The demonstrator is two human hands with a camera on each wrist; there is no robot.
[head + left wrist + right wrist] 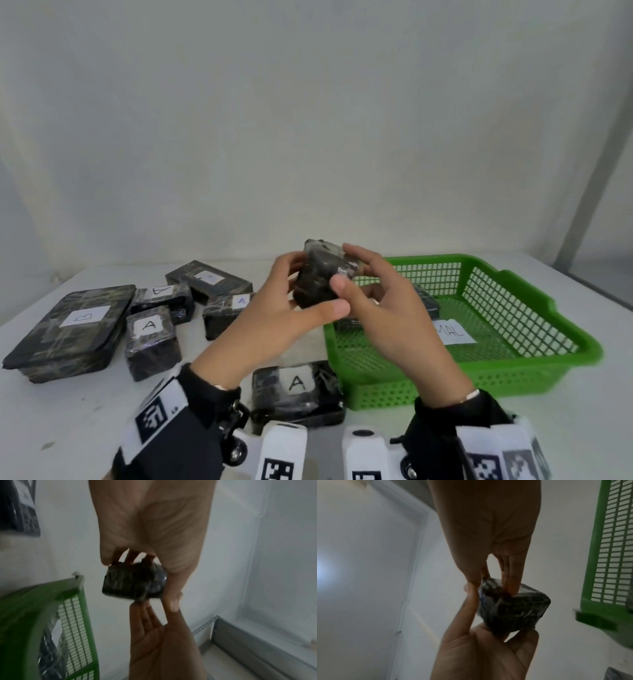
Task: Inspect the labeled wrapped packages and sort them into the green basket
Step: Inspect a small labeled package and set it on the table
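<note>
Head view: left hand [274, 308] and right hand [387, 308] both clamped on small wrapped package [317, 277], held above surface [68, 428] at near-left rim of green basket [513, 370]. Left wrist view: package [133, 582] clear of basket wall [73, 615]. Right wrist view: fingers [513, 577] pinch package top; open room left.

At the left of the head view, the large flat package [70, 329] bears a white label reading "B". Three smaller packages show "A": one beside it [150, 339], one behind with its letter upside down [162, 296], one at bottom centre [296, 392]. Another [227, 313] shows "A" in blue. A paper slip [454, 332] in the green basket [513, 359] reads "MAL", partly hidden.
</note>
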